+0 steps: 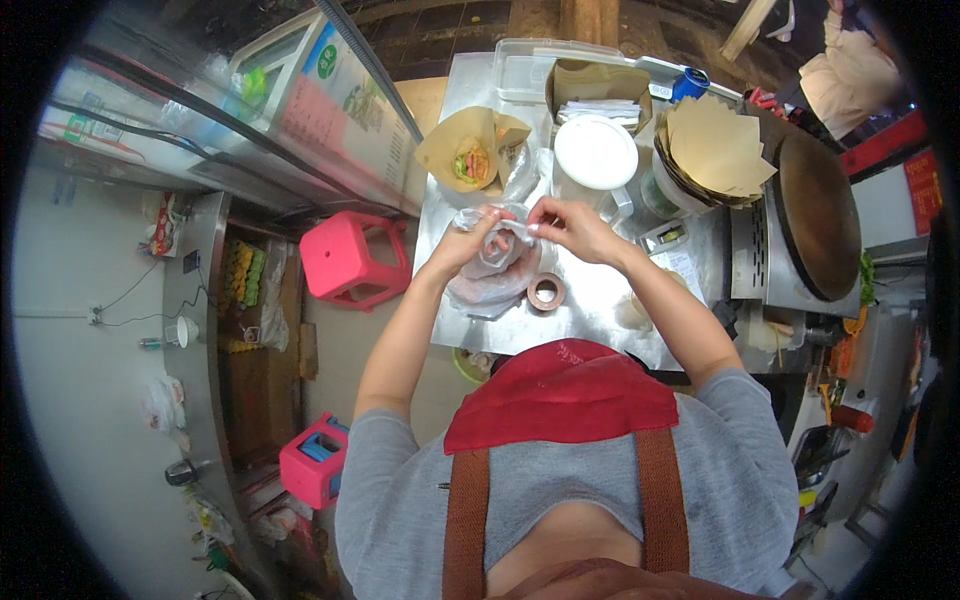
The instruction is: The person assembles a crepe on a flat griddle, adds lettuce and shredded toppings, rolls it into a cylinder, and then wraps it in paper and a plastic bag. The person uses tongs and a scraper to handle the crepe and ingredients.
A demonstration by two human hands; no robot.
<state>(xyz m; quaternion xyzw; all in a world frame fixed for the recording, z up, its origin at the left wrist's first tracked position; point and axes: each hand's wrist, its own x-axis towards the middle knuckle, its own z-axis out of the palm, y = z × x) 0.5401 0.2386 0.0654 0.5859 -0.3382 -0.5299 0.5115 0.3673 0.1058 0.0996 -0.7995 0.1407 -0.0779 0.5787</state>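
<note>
Both hands hold a clear plastic bag (499, 251) over the metal counter. My left hand (472, 240) grips its gathered upper edge, fingers partly behind the film. My right hand (574, 227) pinches the bag's edge a little to the right. Beneath them lies a pile of plastic bags (487, 294), with a roll of tape (545, 292) beside it. Just beyond the hands, a filled wrap with greens (471, 165) sits in a brown paper cone (442, 150). A white-lidded clear pitcher (596, 152) stands beyond my right hand.
At the right are a stack of brown paper sheets (712, 150), a tape dispenser (663, 236) and a round griddle (817, 217). A paper-lined box (598, 86) stands at the back. Pink stools (352, 259) are on the left. A person (847, 75) is at the far upper right.
</note>
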